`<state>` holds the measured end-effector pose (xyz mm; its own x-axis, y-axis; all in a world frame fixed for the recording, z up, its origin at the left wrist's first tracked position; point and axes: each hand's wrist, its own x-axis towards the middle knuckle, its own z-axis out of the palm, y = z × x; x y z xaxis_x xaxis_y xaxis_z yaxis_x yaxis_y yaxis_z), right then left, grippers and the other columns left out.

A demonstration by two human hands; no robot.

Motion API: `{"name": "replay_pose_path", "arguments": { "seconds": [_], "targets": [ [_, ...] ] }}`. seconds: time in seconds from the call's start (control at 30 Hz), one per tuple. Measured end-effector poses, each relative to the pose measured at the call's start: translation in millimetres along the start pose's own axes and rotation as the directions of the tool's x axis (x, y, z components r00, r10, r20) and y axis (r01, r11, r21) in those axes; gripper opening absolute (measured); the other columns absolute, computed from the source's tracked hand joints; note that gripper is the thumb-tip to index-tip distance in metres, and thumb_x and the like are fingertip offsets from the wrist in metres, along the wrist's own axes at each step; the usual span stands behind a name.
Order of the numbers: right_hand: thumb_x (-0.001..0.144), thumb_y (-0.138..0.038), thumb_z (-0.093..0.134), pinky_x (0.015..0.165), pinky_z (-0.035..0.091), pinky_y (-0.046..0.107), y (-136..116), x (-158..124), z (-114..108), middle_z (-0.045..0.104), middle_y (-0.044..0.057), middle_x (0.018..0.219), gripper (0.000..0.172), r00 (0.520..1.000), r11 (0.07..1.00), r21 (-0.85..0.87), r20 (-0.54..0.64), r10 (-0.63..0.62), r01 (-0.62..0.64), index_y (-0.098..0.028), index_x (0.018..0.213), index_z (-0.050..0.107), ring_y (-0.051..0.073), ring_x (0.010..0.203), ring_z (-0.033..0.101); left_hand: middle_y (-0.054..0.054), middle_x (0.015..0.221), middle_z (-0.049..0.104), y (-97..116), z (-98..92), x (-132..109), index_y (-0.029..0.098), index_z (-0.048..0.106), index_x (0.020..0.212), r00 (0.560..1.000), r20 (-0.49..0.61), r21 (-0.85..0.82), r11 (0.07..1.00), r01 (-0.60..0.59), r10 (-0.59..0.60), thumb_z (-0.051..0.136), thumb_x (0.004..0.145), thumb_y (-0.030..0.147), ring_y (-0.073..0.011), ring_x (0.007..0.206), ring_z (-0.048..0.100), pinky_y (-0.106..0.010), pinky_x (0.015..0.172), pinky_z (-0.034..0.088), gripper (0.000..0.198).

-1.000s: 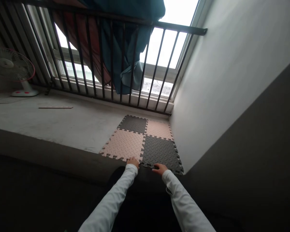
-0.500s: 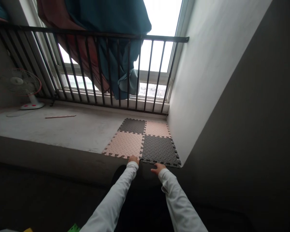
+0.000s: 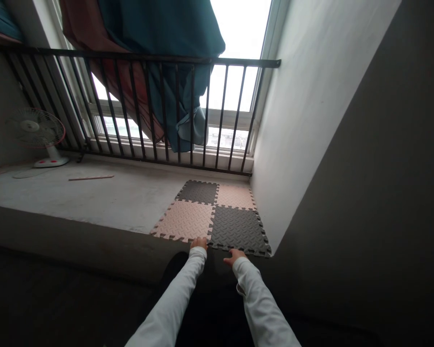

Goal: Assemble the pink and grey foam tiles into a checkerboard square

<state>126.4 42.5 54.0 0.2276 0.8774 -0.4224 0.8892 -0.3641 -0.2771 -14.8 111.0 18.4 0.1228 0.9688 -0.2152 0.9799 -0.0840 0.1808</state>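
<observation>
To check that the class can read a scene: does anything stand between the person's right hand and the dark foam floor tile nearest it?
Nothing visible does. The right hand lies just off the near toothed edge of the dark foam tile, and no object sits between them.

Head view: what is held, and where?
Nothing visibly gripped: left hand rests on the pink foam tile's near edge; right hand beside the dark tile.
</observation>
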Motion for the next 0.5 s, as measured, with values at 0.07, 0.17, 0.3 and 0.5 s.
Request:
{"name": "replay_pose_path", "arguments": {
  "seconds": [0.07,0.17,0.3,0.5],
  "targets": [
    [0.064,-0.038,0.054,0.085,0.04,0.031,0.5,0.4,-1.2,0.053,0.007,0.114,0.046,1.0,1.0,0.002,-0.009,0.0,0.0,-0.022,0.108,0.053,0.021,0.104,0.049,-0.01,0.105,0.056,1.2,-2.2,1.9,0.02,0.055,0.1,1.0,0.0,0.016,1.0,-0.026,0.026,0.044,0.074,0.023,-0.0194,0.102,0.047,-0.029,0.081,0.036,0.028],
    [0.066,-0.036,0.053,0.085,0.04,0.032,2.7,1.3,-4.4,0.052,0.007,0.115,0.046,1.0,1.0,-0.006,-0.018,0.011,-0.011,-0.023,0.109,0.051,0.021,0.106,0.048,-0.01,0.104,0.056,3.1,-4.2,2.9,0.017,0.056,0.098,0.999,-0.028,0.033,0.998,-0.046,0.047,0.042,0.074,0.019,-0.0195,0.101,0.047,-0.029,0.082,0.036,0.028],
    [0.065,-0.034,0.053,0.085,0.039,0.035,6.3,2.6,-9.1,0.049,0.01,0.117,0.047,0.998,0.998,-0.027,-0.033,0.052,-0.053,-0.022,0.11,0.05,0.023,0.109,0.044,-0.012,0.104,0.055,0.0,-2.6,-2.6,0.016,0.056,0.097,0.996,-0.058,0.047,0.997,-0.06,0.063,0.039,0.074,0.021,-0.0215,0.099,0.048,-0.032,0.079,0.038,0.029],
    [0.066,-0.036,0.052,0.085,0.036,0.039,9.5,5.3,-15.0,0.04,0.011,0.121,0.045,0.986,0.991,-0.039,-0.112,0.124,-0.129,-0.024,0.109,0.048,0.025,0.116,0.034,-0.01,0.102,0.055,-19.4,8.3,-22.6,0.021,0.057,0.094,0.989,-0.048,0.079,0.987,-0.137,0.141,0.039,0.074,0.023,-0.0223,0.098,0.048,-0.034,0.074,0.038,0.027]
  ]
}}
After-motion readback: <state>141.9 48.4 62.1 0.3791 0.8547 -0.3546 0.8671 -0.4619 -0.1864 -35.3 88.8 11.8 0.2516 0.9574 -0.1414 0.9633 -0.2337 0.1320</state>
